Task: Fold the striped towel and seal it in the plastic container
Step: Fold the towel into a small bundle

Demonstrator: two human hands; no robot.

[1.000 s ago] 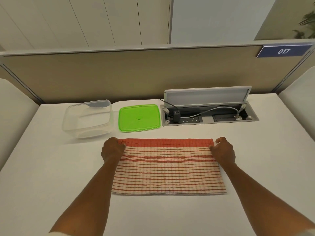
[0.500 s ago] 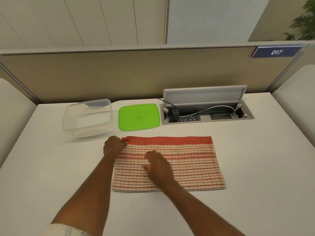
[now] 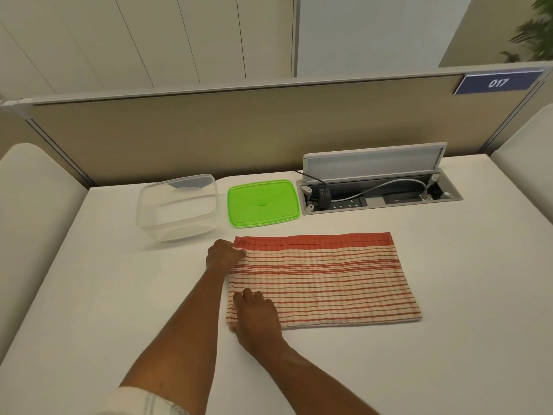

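The striped towel [image 3: 323, 280] lies flat on the white table [image 3: 449, 339], folded into a wide rectangle with its solid red band along the far edge. All positions below are referenced to this towel.

Left hand [image 3: 223, 254]: positioned at the towel's far left corner. The fingers are curled together and clamped on the corner fabric at the end of the red band.

Right hand [image 3: 257, 317]: the arm crosses in front of the body to the towel's near left corner. The palm rests down on the cloth, fingers extended and lying close together, pointing toward the far edge. Whether the thumb grips the towel's edge cannot be determined from this view.

Plastic container [image 3: 178, 206]: clear, uncovered, upright on the table beyond the towel's far left corner, apart from the cloth.

Green lid [image 3: 263, 203]: lies flat on the table just beyond the towel's far edge, beside the container and on its right. It does not touch the towel.

Cable tray [image 3: 380, 190]: recessed in the table beyond the towel's far right portion, cover raised, with cables and plugs visible inside.

A beige partition [image 3: 239, 136] stands behind all items, at the table's far edge.
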